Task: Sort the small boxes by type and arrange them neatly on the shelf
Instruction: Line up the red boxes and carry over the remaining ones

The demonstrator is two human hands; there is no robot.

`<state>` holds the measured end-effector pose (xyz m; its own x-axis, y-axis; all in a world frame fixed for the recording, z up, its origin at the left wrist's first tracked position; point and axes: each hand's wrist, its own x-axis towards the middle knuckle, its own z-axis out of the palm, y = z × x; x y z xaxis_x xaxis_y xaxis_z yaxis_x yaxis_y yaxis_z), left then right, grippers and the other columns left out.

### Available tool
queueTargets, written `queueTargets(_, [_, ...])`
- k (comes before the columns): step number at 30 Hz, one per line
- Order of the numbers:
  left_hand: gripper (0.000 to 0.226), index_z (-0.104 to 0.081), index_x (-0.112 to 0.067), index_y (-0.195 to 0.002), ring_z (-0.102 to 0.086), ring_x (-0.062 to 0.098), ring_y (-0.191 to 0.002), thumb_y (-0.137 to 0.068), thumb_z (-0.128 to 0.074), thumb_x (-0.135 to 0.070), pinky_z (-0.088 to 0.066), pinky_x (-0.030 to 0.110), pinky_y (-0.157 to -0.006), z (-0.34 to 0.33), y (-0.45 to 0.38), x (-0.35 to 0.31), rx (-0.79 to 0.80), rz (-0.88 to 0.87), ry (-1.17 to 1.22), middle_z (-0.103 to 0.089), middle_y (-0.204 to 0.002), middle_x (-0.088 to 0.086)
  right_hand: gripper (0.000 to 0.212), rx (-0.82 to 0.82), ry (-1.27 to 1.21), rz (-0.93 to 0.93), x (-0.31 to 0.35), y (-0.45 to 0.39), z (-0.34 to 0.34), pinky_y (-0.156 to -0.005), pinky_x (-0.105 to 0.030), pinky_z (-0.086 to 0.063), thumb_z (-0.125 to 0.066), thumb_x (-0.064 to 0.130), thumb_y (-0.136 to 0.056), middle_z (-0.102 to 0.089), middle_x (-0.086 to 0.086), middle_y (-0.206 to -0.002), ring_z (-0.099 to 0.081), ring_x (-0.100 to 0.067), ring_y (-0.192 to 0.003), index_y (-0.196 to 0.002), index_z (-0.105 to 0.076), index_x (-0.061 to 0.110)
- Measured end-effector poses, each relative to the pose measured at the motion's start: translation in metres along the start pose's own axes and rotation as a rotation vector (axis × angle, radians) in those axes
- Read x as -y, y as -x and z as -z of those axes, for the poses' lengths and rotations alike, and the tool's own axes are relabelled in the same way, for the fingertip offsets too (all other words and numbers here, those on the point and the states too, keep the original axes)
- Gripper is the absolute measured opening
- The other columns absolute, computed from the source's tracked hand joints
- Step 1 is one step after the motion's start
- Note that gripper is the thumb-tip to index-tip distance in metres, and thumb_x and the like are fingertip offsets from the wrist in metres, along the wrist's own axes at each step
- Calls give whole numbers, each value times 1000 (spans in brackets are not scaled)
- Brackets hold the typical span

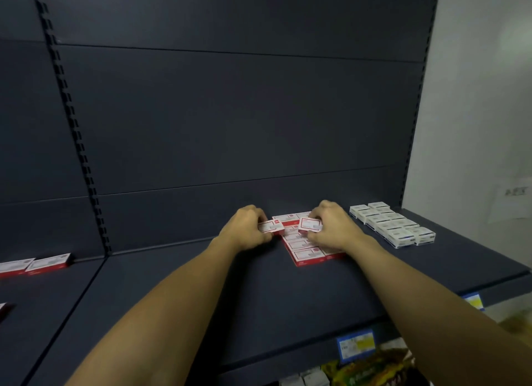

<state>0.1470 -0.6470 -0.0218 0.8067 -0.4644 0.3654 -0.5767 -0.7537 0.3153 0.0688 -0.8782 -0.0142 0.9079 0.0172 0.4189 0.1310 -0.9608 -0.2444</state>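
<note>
On the dark shelf [259, 299] a block of several red-and-white small boxes [306, 253] lies flat in rows near the back panel. My left hand [247, 227] pinches one red-and-white box [269, 226] at the block's left side. My right hand [331, 227] grips another red-and-white box [310, 223], tilted above the block. Further right, several blue-and-white boxes [394, 224] stand in two tidy rows.
Two red-and-white boxes [34, 264] lie on the neighbouring shelf section at far left, and part of another shows at the left edge [4, 309]. Price tags [356, 344] hang on the shelf's front edge. Packaged goods [371, 368] sit on the shelf below. A white wall [475, 97] is at right.
</note>
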Motion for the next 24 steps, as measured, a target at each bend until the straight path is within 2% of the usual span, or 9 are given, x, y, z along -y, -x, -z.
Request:
queueTargets(7, [40,-65,-21,-105,-55,10,-91,-78,-78,-49,-53,31,-82,-11,-33,1,-3,-17,16,-54,-107,-6,36,18,-7,-21,-21,-33,-9,-84,-25,-44,-78,37,-76,-50,7,-105,-51,-11,-102,-106,-70,19])
queueTargets(11, [44,-67,-21,-104,-55,10,-92,-77,-77,-54,-52,30,-82,-16,-42,-2,-6,-11,1,-55,-106,-6,35,41,-23,5,-35,-46,-14,-87,-28,-46,-78,35,-75,-51,4,-105,-51,-13,-104,-104,-71,17])
queueTargets(16, [43,-66,-23,-108,-54,9,-93,-79,-77,-52,-51,28,-81,-22,-48,-11,-2,37,-23,-52,-107,-8,34,66,-43,44,-54,-58,-17,-82,-27,-47,-78,34,-76,-50,5,-104,-52,-12,-97,-104,-70,17])
queueTargets(24, [42,-65,-21,-114,-54,11,-97,-82,-75,-48,-53,31,-86,-39,-49,-35,9,127,-48,-52,-112,-6,37,141,-64,182,-84,-73,-18,-86,-26,-46,-78,32,-77,-50,7,-106,-49,-10,-101,-111,-71,19])
